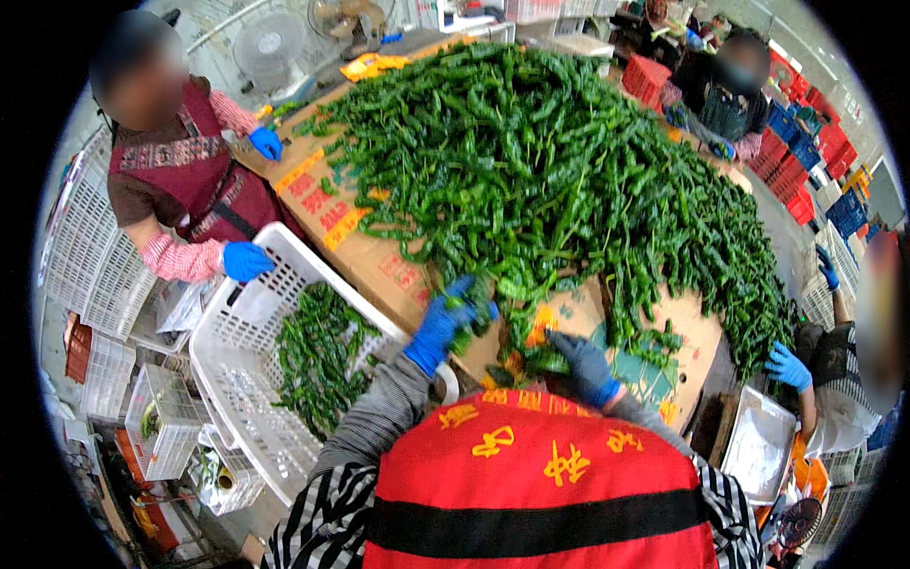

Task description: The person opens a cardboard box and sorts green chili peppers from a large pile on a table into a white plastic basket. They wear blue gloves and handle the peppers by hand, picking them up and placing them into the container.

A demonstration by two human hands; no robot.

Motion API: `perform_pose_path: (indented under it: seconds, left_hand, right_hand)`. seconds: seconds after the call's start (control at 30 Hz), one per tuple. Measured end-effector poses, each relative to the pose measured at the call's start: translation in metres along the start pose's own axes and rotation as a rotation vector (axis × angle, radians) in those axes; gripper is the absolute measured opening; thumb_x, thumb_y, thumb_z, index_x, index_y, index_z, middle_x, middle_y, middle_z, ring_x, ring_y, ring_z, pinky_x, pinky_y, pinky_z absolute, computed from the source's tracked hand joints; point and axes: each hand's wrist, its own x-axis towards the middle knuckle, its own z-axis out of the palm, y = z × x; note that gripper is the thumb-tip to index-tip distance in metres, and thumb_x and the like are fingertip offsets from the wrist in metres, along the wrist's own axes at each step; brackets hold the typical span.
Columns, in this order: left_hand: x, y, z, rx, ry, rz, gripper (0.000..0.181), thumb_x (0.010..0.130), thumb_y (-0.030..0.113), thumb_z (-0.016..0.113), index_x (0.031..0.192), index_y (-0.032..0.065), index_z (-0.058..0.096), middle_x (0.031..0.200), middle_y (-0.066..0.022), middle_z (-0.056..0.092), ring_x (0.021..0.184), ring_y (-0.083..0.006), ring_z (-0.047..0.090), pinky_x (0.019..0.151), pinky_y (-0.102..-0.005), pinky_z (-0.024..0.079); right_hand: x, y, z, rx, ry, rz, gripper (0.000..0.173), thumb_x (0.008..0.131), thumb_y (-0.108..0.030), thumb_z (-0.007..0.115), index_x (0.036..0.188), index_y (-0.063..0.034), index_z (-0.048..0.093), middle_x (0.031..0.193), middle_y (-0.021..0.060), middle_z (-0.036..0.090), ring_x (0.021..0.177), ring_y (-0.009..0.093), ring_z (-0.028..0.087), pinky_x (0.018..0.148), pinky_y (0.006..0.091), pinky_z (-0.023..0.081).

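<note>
My left hand [441, 328], in a blue glove, is closed around some green peppers [480, 302] near the table's front edge; motion blurs it a little. In a dark grey glove with a blue cuff, my right hand [584, 361] reaches down at the cardboard, next to a few loose peppers and an orange patch. Whether its fingers hold anything is hard to make out. Beyond both hands spreads a large heap of long green peppers [526, 149]. A white plastic crate [242, 341] stands to my left, partly filled with green peppers [320, 355].
Flattened cardboard [377, 267] covers the table. Across the crate stands a co-worker [206, 171] in blue gloves, one hand by its rim. Other people work at the right and far right. A metal tray [759, 448] lies at the right, above a small fan [798, 523]. Stacked white baskets [92, 235] line the left.
</note>
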Motion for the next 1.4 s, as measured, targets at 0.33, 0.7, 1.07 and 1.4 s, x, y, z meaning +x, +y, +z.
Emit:
perform_pose_path:
  seconds: [0.33, 0.7, 1.07, 1.4]
  left_hand:
    - [-0.13, 0.048, -0.098, -0.42, 0.401, 0.107, 0.051, 0.086, 0.011, 0.059, 0.133, -0.0002, 0.044, 0.114, -0.0141, 0.061, 0.101, -0.0235, 0.062, 0.09, -0.0391, 0.052]
    - [-0.164, 0.008, -0.129, 0.546, 0.888, 0.097, 0.064, 0.09, 0.014, 0.06, 0.144, -0.0038, 0.03, 0.149, -0.0182, 0.031, 0.136, -0.0267, 0.031, 0.113, -0.0372, 0.023]
    - [-0.149, 0.055, -0.113, -0.077, 0.9, 0.377, 0.044, 0.1, 0.025, 0.04, 0.14, 0.0048, 0.039, 0.135, -0.0101, 0.049, 0.124, -0.0205, 0.047, 0.108, -0.0395, 0.031]
    - [-0.056, 0.074, -0.053, 0.708, 0.485, 0.218, 0.041, 0.092, 0.019, 0.061, 0.127, -0.0006, 0.052, 0.13, -0.0163, 0.054, 0.118, -0.0261, 0.052, 0.1, -0.0353, 0.04]
  right_hand:
    - [0.002, 0.073, 0.001, 1.026, -0.055, 0.559, 0.047, 0.081, 0.001, 0.07, 0.125, -0.0034, 0.055, 0.112, 0.0051, 0.065, 0.099, 0.016, 0.062, 0.086, 0.0302, 0.051]
    - [0.042, 0.015, -0.015, 1.334, -0.16, 0.468, 0.038, 0.085, -0.009, 0.069, 0.12, -0.0003, 0.059, 0.113, 0.0079, 0.066, 0.102, 0.016, 0.063, 0.091, 0.0319, 0.049]
    - [0.13, -0.103, 0.002, 0.463, -0.166, -0.25, 0.078, 0.081, -0.038, 0.074, 0.143, -0.0075, 0.036, 0.139, 0.017, 0.046, 0.129, 0.029, 0.044, 0.106, 0.0351, 0.036]
    - [0.149, -0.001, -0.032, -0.44, -0.011, 0.078, 0.088, 0.076, -0.025, 0.073, 0.147, -0.0081, 0.024, 0.135, 0.023, 0.045, 0.102, 0.036, 0.061, 0.078, 0.045, 0.053]
